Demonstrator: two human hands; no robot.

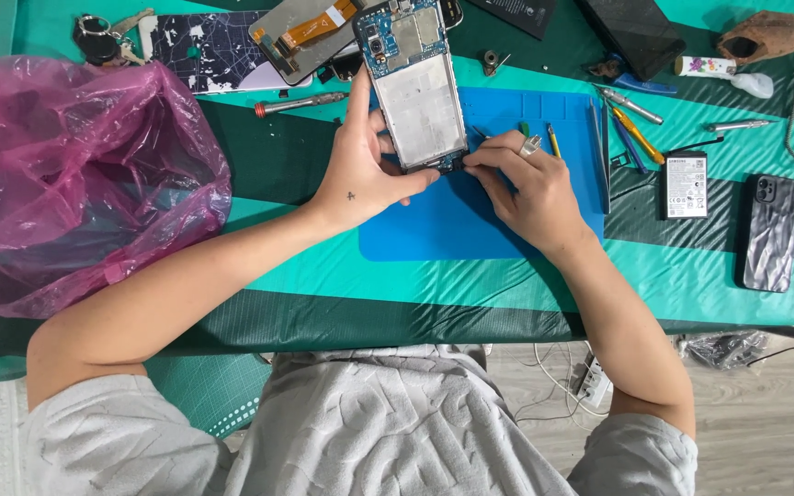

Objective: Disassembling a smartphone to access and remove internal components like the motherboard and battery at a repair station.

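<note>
I see a green striped table cover (342, 294) with a crumpled pink plastic bag (75, 184) at its left. A blue work mat (452, 220) lies at centre. On it an opened phone frame (415, 83) stands lengthwise, circuit board at the far end. Left hand (360, 165) curls around the frame's lower left edge, holding it. Right hand (526, 188) pinches at the frame's bottom edge; what the fingertips grip is probably a small part, too small to tell. A battery (686, 184) lies at right.
</note>
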